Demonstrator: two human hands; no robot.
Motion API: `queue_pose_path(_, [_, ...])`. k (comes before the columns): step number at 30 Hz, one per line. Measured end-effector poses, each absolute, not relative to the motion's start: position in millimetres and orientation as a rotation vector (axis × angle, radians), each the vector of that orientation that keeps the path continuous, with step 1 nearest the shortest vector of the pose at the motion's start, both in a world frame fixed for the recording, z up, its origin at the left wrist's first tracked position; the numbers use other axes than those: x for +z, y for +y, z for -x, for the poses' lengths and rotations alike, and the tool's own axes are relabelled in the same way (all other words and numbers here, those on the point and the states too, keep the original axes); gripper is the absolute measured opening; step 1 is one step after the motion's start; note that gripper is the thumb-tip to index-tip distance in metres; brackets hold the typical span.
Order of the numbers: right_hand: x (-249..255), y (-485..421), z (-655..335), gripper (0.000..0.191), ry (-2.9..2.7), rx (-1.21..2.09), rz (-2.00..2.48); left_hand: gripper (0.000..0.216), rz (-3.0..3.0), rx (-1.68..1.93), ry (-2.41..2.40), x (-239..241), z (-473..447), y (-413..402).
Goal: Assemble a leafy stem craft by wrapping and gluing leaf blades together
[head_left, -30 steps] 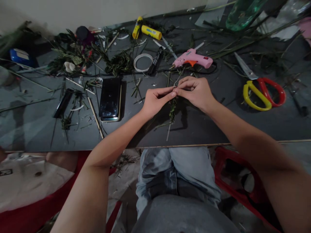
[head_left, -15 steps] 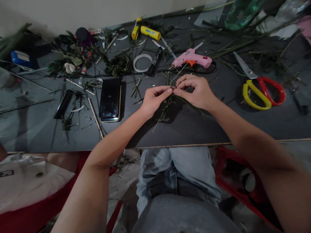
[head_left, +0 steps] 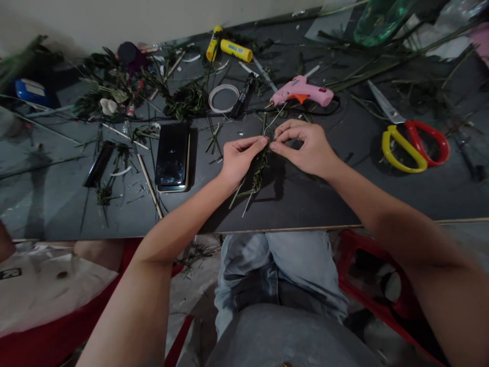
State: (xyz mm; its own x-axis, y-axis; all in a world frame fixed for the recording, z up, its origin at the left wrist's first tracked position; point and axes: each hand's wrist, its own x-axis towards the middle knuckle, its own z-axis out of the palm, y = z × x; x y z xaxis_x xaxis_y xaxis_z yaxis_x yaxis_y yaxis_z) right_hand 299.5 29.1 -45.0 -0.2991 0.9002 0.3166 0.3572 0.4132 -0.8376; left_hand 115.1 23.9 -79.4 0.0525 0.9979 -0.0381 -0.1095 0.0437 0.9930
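My left hand (head_left: 241,159) is closed in a pinch, thumb against forefinger, on the top of a braided green leaf strand (head_left: 258,176). The strand hangs toward the table's front edge, with a thin pale wire end sticking out below it. Close beside it, my right hand (head_left: 303,143) is also pinched, its fingertips at the strand's top. A dark green leaf strip seems to run from them under the palm, mostly hidden. A fine pale wire (head_left: 275,118) arcs up from between the hands toward the pink glue gun (head_left: 303,93).
Red-and-yellow-handled scissors (head_left: 405,145) lie at right. A phone (head_left: 172,157) lies left of my hands. Beyond are a wire coil (head_left: 223,99), a black marker (head_left: 242,97) and yellow glue sticks (head_left: 237,51). Leaf scraps and stems litter the table (head_left: 324,204). Another person sits at far left.
My fingertips have parted slightly, the left hand shifting a little left. The braided strand has swung downward, and more of its lower end and wire now shows.
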Motion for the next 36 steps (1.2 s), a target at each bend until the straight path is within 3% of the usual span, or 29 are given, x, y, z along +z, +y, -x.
queue_pose_path(4, [-53, 35, -303, 0.029, -1.824, 0.883, 1.089, 0.030, -1.094, 1.271, 1.163, -85, -109, 32])
queue_pose_path(10, [-58, 47, -305, 0.051, -1.531, 1.154, 1.081, 0.034, -1.010, 1.108, 0.951, -68, -109, 29])
queue_pose_path(18, [-59, 38, -292, 0.047, -1.532, 1.478, 0.701, 0.037, -1.108, 1.028, 0.598, -64, -113, 24])
queue_pose_path(27, [-56, 35, -288, 0.052, -1.496, 1.512, 0.685, 0.055, -1.346, 1.194, 0.842, -75, -112, 33])
queue_pose_path(36, [-38, 32, -300, 0.054, -1.387, 1.850, 0.907, 0.051, -1.085, 0.823, 0.910, -57, -110, 29])
